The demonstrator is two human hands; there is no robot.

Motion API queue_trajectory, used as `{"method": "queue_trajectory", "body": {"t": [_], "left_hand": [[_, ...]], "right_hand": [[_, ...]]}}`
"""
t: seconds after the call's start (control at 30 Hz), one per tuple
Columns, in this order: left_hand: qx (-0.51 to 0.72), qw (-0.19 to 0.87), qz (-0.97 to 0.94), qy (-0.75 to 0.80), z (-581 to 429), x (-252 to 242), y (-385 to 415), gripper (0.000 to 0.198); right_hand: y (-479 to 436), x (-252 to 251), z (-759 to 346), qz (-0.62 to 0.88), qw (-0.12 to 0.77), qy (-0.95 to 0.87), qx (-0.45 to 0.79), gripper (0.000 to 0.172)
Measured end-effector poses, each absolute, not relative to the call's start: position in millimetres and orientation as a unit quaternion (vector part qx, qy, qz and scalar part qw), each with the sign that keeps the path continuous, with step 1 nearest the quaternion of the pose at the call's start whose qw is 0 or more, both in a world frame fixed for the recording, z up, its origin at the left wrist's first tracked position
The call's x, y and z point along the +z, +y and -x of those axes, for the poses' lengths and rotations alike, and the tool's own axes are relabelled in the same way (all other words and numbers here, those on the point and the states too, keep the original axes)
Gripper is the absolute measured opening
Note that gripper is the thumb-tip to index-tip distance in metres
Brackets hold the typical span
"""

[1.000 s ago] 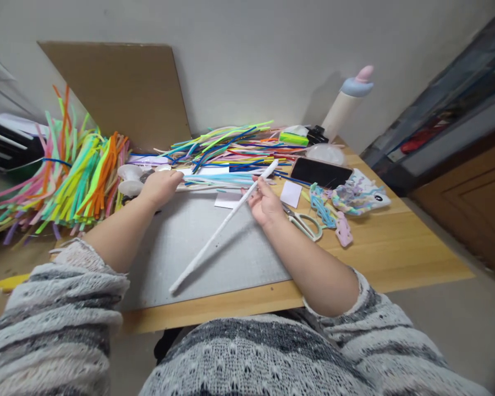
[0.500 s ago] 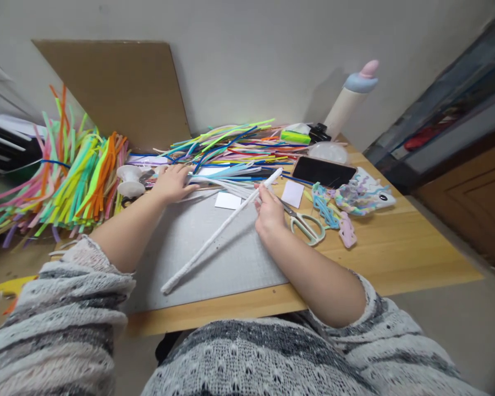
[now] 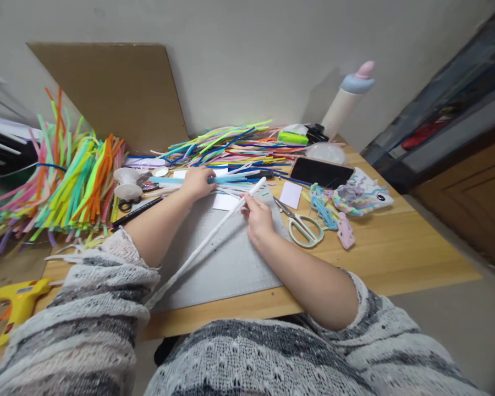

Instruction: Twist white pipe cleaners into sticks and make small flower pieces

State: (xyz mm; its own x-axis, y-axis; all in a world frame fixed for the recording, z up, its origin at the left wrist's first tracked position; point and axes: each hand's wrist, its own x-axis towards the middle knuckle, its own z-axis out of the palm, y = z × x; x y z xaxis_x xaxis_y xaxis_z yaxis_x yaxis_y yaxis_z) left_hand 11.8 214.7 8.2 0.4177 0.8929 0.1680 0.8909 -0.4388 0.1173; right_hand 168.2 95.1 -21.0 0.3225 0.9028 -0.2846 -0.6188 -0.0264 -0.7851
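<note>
Pinched in my right hand (image 3: pixel 259 219) near its upper end is a long white rod of fuzzy pipe cleaner (image 3: pixel 206 241). The rod slants down left over the grey cutting mat (image 3: pixel 231 269), and its lower end meets my left sleeve. My left hand (image 3: pixel 199 182) lies palm down on a bundle of light blue and white pipe cleaners (image 3: pixel 237 178), fingers apart and slightly bent. A small white card (image 3: pixel 225 202) lies just below that bundle. Scissors with pale green handles (image 3: pixel 305 230) rest right of my right hand.
Bunched coloured pipe cleaners (image 3: pixel 78 187) stand at left, with a white spool (image 3: pixel 127 184) beside them. A yellow glue gun (image 3: pixel 20 302) lies lower left. At right are a phone (image 3: pixel 322 172), braided pastel pieces (image 3: pixel 357 192) and a white bottle-like object (image 3: pixel 342 110). Loose pipe cleaners (image 3: pixel 231 143) line the wall.
My left hand has moved right across the bundle of pipe cleaners. My right hand has shifted slightly left and down with the white rod. A black pen now shows beside my left forearm.
</note>
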Motion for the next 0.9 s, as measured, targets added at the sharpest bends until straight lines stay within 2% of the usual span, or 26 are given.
{"method": "queue_trajectory", "body": {"t": [0.1, 0.27, 0.43, 0.63, 0.9], "left_hand": [[0.116, -0.017, -0.867, 0.484, -11, 9, 211, 0.037], [0.113, -0.014, -0.904, 0.412, -11, 8, 211, 0.027], [0.104, 0.042, -0.896, 0.430, -16, 3, 211, 0.027], [0.095, 0.055, -0.881, 0.459, -17, 3, 217, 0.023], [0.098, 0.048, -0.850, 0.515, -11, 32, 216, 0.030]], "right_hand": [[100, -21, -169, 0.417, 0.680, -0.136, 0.588, 0.015], [106, -22, -170, 0.387, 0.680, -0.115, 0.612, 0.010], [107, -22, -171, 0.381, 0.675, -0.108, 0.623, 0.010], [105, -20, -171, 0.379, 0.674, -0.103, 0.626, 0.009], [105, -20, -169, 0.378, 0.676, -0.099, 0.624, 0.008]]}}
